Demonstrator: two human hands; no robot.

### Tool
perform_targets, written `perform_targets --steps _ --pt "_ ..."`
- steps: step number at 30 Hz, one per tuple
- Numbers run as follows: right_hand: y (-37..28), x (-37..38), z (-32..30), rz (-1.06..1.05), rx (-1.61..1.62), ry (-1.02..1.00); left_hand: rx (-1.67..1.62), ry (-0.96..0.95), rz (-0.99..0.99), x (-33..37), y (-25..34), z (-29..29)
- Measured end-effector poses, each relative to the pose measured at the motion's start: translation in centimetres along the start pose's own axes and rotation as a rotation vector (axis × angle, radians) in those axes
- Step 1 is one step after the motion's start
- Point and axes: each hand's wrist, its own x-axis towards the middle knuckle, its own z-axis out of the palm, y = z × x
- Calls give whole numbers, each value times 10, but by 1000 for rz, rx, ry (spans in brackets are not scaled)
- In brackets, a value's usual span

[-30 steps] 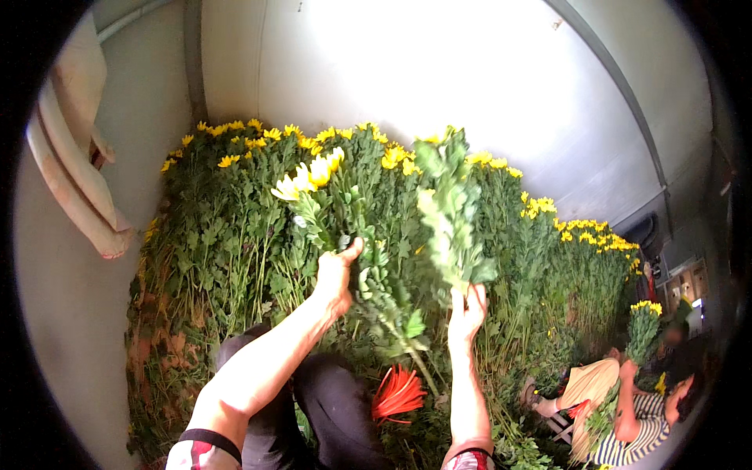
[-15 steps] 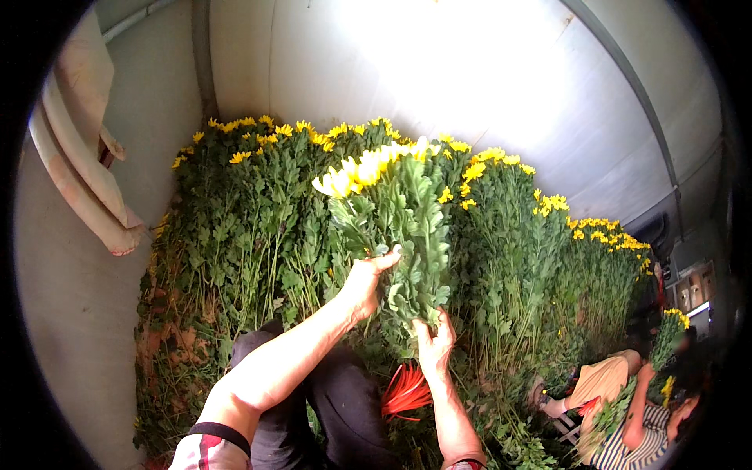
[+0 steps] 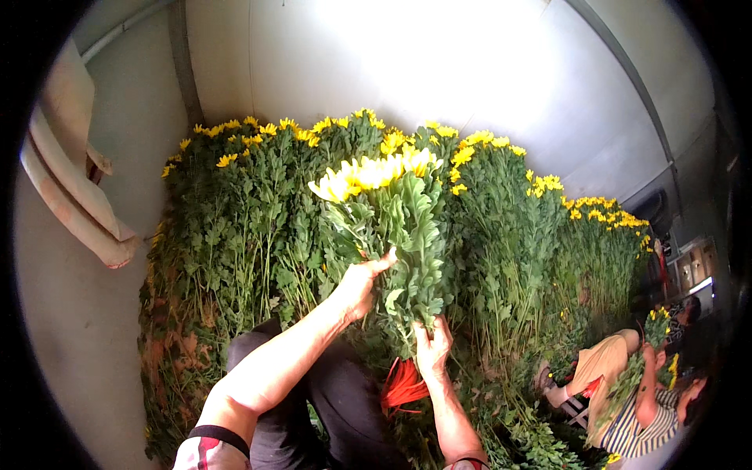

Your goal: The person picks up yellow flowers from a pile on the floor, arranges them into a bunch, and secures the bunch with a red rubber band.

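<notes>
Upright in front of me is a bunch of yellow chrysanthemums (image 3: 415,215), its flower heads level at the top and its green leaves thick below. My left hand (image 3: 360,288) is closed round the left side of the bunch at mid-height, thumb across the leaves. Lower down, my right hand (image 3: 433,345) grips the stems from the right; its fingers are partly hidden behind them. A bundle of thin red strips (image 3: 404,385) hangs just under the bunch, beside my dark-trousered knee (image 3: 345,407). What holds the strips there is hidden.
Many cut chrysanthemums (image 3: 258,188) stand massed against the pale wall (image 3: 313,63), curving round to the right. A beige cloth (image 3: 70,180) hangs at the left. At lower right another person in a striped top (image 3: 638,427) sits holding yellow flowers. Loose leaves (image 3: 188,407) litter the ground.
The bunch sits slightly lower against the flowers behind, still in both my hands. My view has shifted a little. The other person's flowers have moved down and to the left.
</notes>
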Motion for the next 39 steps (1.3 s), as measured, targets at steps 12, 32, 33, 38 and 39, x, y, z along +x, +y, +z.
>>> perform_targets --steps 12,32,33,38,39 --pt "-4 -35 12 95 62 -6 93 -59 -195 -4 -7 -16" --pt "101 9 28 160 -238 -235 139 526 259 -31 25 -54" --pt "118 13 29 209 -433 -284 98 526 245 -32 25 -56" --pt "187 -13 47 407 -818 -600 253 524 219 -25 5 -47" --pt "195 -16 53 493 -711 -681 258 485 252 -26 2 -42"
